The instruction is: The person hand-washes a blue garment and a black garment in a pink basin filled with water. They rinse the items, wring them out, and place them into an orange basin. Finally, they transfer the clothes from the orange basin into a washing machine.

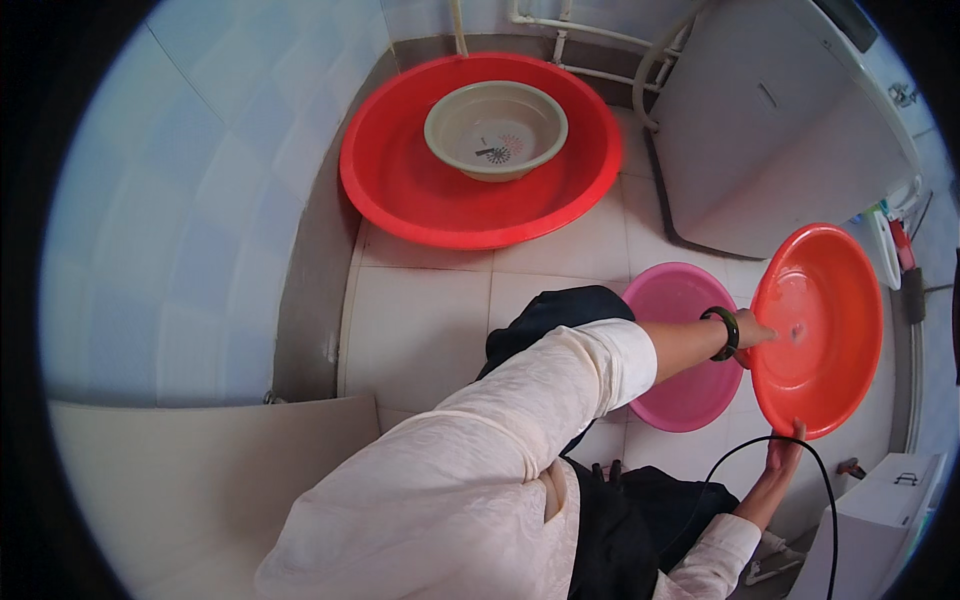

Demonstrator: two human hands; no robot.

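Note:
An orange-red plastic basin (825, 330) is held tilted up off the floor, its hollow inside facing me. My left hand (752, 334), with a dark bangle at the wrist, grips its left rim, thumb inside. My right hand (785, 450) holds the rim at the bottom end. Beneath my left forearm stands a pink basin (675, 289) on the tiles, partly covered by the arm. Farther off, a large red tub (405, 199) rests on the floor with a smaller cream basin (499, 127) inside it; a flower print marks the cream basin's bottom.
A white washing machine (780, 135) with a grey hose (643, 82) stands at upper right. White pipes (592, 28) run along the back wall. A white cabinet (874, 502) is at lower right, near a black cable (829, 495). A beige panel (210, 472) lies at lower left.

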